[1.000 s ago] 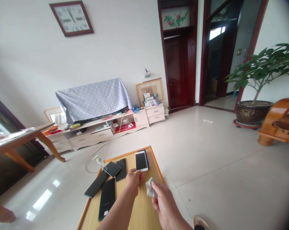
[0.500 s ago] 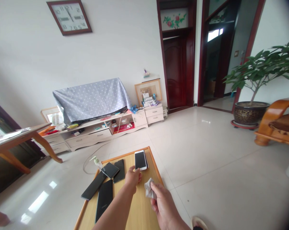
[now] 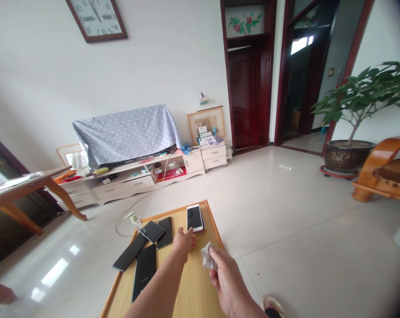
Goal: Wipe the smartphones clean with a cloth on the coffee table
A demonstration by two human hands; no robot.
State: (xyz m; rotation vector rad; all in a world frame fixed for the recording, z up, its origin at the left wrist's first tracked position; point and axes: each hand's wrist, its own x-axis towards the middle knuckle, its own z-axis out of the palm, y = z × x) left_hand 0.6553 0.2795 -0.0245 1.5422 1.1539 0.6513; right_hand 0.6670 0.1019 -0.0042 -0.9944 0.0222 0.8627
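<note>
A white-framed smartphone (image 3: 195, 217) lies screen up at the far right of the small wooden table (image 3: 196, 287), on top of another dark flat device that shows at its edge. My left hand (image 3: 184, 240) is at the phone's lower left corner, thumb and forefinger apart, the thumb at or just touching its edge. In my right hand (image 3: 224, 271), a crumpled light grey cloth (image 3: 208, 256) is pinched between thumb and fingers. Left of my forearm are a black phone (image 3: 144, 271), a long dark phone (image 3: 130, 252), a dark-screened phone (image 3: 152, 232) and another black phone (image 3: 165, 232).
A pump bottle (image 3: 134, 221) stands at the table's left edge. Beyond the tiled floor is a white TV cabinet (image 3: 123, 190) with a cloth-covered object (image 3: 130, 137). A wooden table (image 3: 24, 181) stands left; a potted plant (image 3: 348, 154) and wooden chair (image 3: 385, 176) are right.
My left thumb and forefinger have spread apart and eased back slightly from the white phone, which stays in place. The right hand keeps the cloth. The view has shifted a little.
</note>
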